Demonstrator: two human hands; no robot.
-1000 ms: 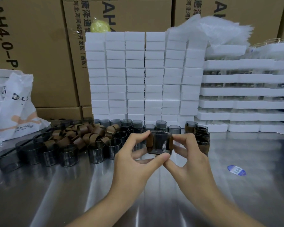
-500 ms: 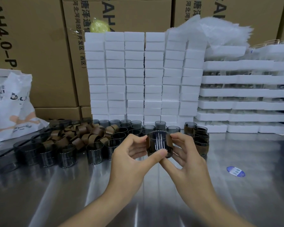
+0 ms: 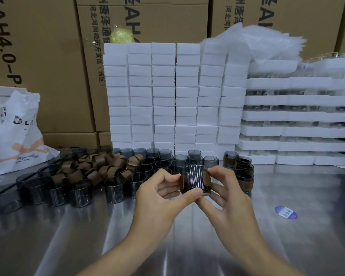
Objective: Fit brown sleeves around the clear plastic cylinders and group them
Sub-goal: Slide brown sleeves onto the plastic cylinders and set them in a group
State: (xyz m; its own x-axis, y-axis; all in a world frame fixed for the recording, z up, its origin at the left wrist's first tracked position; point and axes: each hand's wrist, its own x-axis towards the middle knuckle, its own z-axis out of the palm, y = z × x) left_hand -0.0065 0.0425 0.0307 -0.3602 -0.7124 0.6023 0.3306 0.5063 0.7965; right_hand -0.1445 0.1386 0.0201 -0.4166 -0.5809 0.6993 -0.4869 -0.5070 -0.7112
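Both my hands hold one smoky clear plastic cylinder [image 3: 194, 179] above the steel table, with a brown sleeve [image 3: 207, 180] wrapped round its sides. My left hand [image 3: 159, 198] pinches it from the left, thumb under its lower edge. My right hand [image 3: 225, 196] grips the right side, fingers over the sleeve. A heap of loose brown sleeves [image 3: 100, 168] lies to the left. Bare cylinders [image 3: 116, 189] stand around and behind that heap. A small group of sleeved cylinders [image 3: 244, 176] is stacked just right of my hands.
White foam blocks [image 3: 175, 96] are stacked in a wall behind the cylinders, with foam trays [image 3: 299, 116] piled at the right. Cardboard boxes [image 3: 48, 56] fill the background. A white plastic bag [image 3: 18, 132] sits at the left. A blue sticker [image 3: 286, 212] lies on the steel table [image 3: 68, 236].
The cylinder has turned in my hands and tilted upward; its white vertical lines now face me. My fingers shifted round the sleeve edges.
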